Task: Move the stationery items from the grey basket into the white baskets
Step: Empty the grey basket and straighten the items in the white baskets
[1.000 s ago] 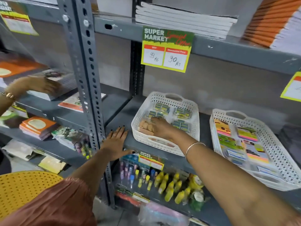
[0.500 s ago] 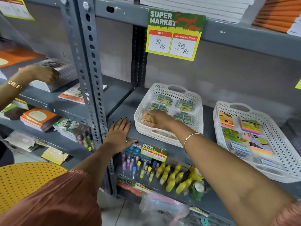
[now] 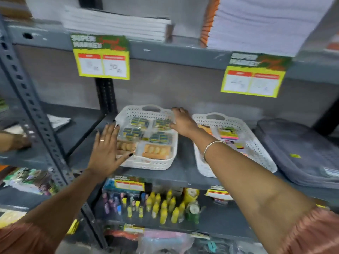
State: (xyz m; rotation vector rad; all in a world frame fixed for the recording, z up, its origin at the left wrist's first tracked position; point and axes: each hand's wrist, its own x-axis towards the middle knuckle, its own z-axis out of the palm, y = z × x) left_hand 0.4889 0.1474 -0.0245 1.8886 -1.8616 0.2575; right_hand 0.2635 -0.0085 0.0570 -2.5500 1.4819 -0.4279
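Head view: the right hand (image 3: 182,121) lies on the far right rim of the left white basket (image 3: 146,163), at about 1 o'clock of that basket, fingers curled over the edge; whether it truly grips the rim cannot be told through the blur. Half a second ago this hand was inside the basket at its near left corner, over the tan packs. The left hand (image 3: 108,145) is spread flat with fingers open, holding nothing, pressed against the basket's left wall at 9 o'clock; earlier it lay flat on the shelf edge below. Inside the basket sit blue and yellow packets (image 3: 146,129) toward the back and orange-tan packs (image 3: 156,150) along the front. At 3 o'clock, just apart, stands the second white basket (image 3: 260,153) holding bright sticky-note pads (image 3: 228,133); the right forearm crosses its left rim. Further to 3 o'clock rests a stack of grey pouches (image 3: 300,153). Two yellow price tags (image 3: 103,57) hang from the shelf above. Yellow bottles (image 3: 165,208) line the shelf below at 6 o'clock. The camera now sits higher and further right
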